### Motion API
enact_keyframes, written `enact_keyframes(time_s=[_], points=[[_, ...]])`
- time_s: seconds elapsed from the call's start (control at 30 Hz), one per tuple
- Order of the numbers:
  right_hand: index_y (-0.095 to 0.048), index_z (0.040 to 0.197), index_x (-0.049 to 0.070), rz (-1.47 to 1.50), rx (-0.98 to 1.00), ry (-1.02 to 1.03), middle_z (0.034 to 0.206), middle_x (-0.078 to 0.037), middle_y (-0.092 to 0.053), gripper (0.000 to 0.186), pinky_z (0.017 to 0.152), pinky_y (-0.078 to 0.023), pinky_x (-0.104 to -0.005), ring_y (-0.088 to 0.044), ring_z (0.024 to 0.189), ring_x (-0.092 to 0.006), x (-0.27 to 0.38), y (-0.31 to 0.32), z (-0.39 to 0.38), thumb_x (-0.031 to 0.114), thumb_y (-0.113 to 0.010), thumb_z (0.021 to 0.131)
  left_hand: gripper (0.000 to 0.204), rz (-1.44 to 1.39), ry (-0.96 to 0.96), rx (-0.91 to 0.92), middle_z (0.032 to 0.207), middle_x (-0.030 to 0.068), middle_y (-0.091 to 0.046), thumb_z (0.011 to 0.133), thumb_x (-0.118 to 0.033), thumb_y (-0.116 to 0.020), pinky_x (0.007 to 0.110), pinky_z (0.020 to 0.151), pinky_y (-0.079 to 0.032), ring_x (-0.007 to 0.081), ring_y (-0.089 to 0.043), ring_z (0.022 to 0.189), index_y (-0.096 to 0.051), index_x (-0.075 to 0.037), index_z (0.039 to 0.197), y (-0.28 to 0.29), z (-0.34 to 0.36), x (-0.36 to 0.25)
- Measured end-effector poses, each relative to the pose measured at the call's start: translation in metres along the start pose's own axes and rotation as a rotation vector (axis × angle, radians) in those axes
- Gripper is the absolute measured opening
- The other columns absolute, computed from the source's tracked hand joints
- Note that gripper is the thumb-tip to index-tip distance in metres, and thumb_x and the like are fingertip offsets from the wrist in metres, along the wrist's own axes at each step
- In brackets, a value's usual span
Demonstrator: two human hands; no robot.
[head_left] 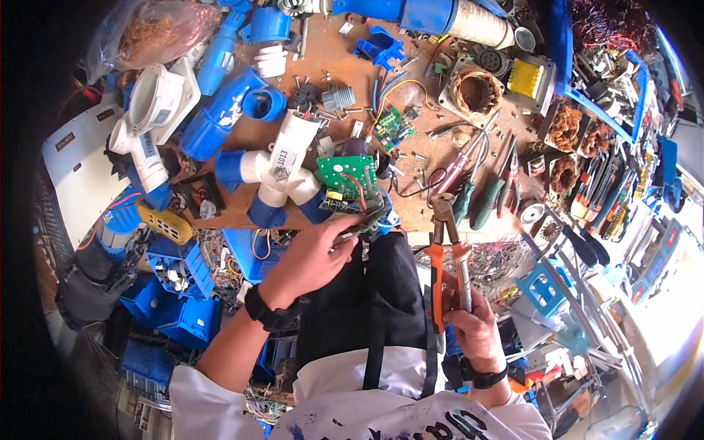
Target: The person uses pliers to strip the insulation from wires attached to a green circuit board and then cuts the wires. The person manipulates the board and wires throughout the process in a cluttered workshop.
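At the bench's near edge, my left hand (319,253) is closed with its fingertips on a dark, flat part at the lower end of a green circuit board (348,172). Red wire and small components show on the board; what lies under my fingers is partly hidden. My right hand (473,319) grips a pair of orange-handled pliers (438,275), held upright with the metal head towards the bench. The plier handles are apart, and nothing shows between the jaws. Just left of the board lies a white branched pipe fitting (282,165) with blue ends.
Screwdrivers (484,207) and red-handled pliers lie beyond my right hand. A smaller green board (394,130), a copper-wound motor part (477,88) and loose screws cover the wooden bench (330,44). Blue bins (188,320) stand low at the left; metal tubes slant at the right.
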State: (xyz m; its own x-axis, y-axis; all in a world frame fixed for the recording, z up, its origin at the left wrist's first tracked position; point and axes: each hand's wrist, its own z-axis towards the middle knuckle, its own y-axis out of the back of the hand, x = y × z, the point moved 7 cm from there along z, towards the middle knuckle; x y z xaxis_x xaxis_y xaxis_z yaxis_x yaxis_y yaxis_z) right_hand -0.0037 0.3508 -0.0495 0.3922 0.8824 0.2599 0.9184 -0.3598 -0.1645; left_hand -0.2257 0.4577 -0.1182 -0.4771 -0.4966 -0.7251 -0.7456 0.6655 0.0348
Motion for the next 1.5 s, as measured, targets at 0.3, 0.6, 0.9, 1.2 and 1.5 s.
enact_keyframes(time_s=[0.3,0.6,0.9,1.2,1.5], points=[[-0.048,0.132,-0.007,-0.008,-0.119,0.063,0.103,-0.011,-0.064,0.063,0.083,-0.046,-0.0287,-0.062,0.092,-0.0190,0.004,0.009,-0.009,0.000,-0.050,0.069,0.039,-0.098,-0.035,-0.283,0.112,0.0153,-0.062,0.094,-0.009,-0.058,0.033,0.076,-0.052,0.0212,-0.066,0.087,-0.045,-0.001,0.130,-0.059,0.009,0.011],[-0.050,0.130,-0.007,0.077,-0.142,0.101,0.100,-0.005,-0.060,0.060,0.082,-0.043,-0.0255,-0.056,0.088,-0.0139,0.003,0.005,-0.010,0.001,-0.053,0.070,0.056,0.062,-0.082,-0.590,0.119,0.0207,-0.053,0.085,-0.011,-0.068,0.039,0.083,-0.050,0.0322,-0.061,0.096,-0.040,0.000,0.132,-0.086,0.015,0.002],[-0.049,0.132,-0.006,-0.011,-0.089,0.100,0.090,-0.002,-0.054,0.061,0.073,-0.043,-0.0232,-0.052,0.079,-0.0115,-0.005,0.013,-0.003,0.004,-0.056,0.073,0.062,0.091,0.056,-0.544,0.115,0.0195,-0.052,0.082,-0.016,-0.073,0.040,0.079,-0.051,0.0310,-0.060,0.095,-0.040,0.003,0.131,-0.080,0.012,0.002],[-0.049,0.133,-0.003,0.040,-0.019,0.106,0.087,0.000,-0.051,0.051,0.067,-0.041,-0.0232,-0.050,0.075,-0.0093,-0.011,0.008,0.002,0.003,-0.053,0.083,0.060,0.000,-0.044,-0.564,0.120,0.0138,-0.045,0.083,-0.013,-0.074,0.033,0.077,-0.048,0.0239,-0.052,0.104,-0.039,-0.002,0.130,-0.081,-0.013,-0.013],[-0.048,0.133,-0.002,0.052,0.054,0.087,0.085,0.001,-0.050,0.051,0.064,-0.040,-0.0229,-0.050,0.073,-0.0087,-0.012,0.002,0.008,0.005,-0.054,0.083,0.040,-0.105,0.133,-0.534,0.112,0.0186,-0.055,0.087,-0.008,-0.067,0.032,0.073,-0.056,0.0252,-0.061,0.096,-0.046,0.005,0.118,-0.098,0.012,0.030]])
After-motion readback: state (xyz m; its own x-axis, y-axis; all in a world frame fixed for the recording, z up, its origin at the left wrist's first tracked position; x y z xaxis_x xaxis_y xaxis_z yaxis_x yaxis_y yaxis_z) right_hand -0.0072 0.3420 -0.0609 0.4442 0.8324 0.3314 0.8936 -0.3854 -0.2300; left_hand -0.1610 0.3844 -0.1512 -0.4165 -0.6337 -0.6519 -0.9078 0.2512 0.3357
